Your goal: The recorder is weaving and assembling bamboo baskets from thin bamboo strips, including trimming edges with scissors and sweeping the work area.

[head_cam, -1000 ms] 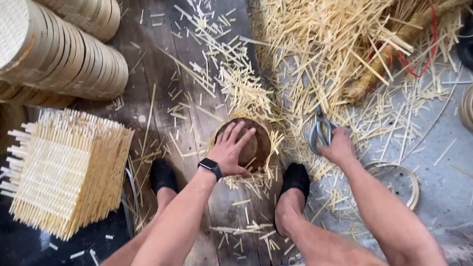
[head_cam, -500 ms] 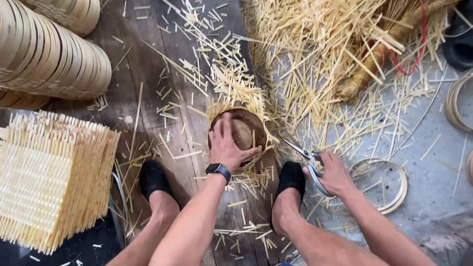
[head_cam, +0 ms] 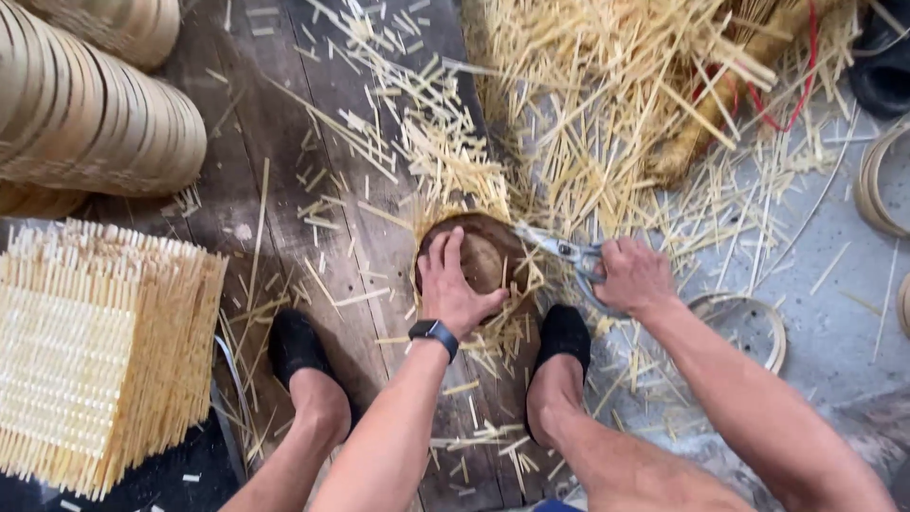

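My left hand (head_cam: 453, 283), with a black watch on the wrist, presses flat on a round brown wooden disc (head_cam: 491, 251) lying on the floor planks, with bamboo strips sticking out from under its edges. My right hand (head_cam: 633, 275) grips metal shears (head_cam: 559, 249), whose blades point left and meet the disc's right rim. Both of my feet in black shoes (head_cam: 296, 343) rest just below the disc, one at each side.
A stack of woven bamboo mats (head_cam: 95, 351) stands at the left. Rows of round bamboo hoops (head_cam: 95, 118) lie at the upper left. A big heap of cut bamboo strips (head_cam: 626, 104) covers the upper right. A loose hoop (head_cam: 749, 327) lies beside my right arm.
The right hand has brought the shears from the right in to the disc's rim. The left hand has stayed on the disc. The view has shifted slightly.
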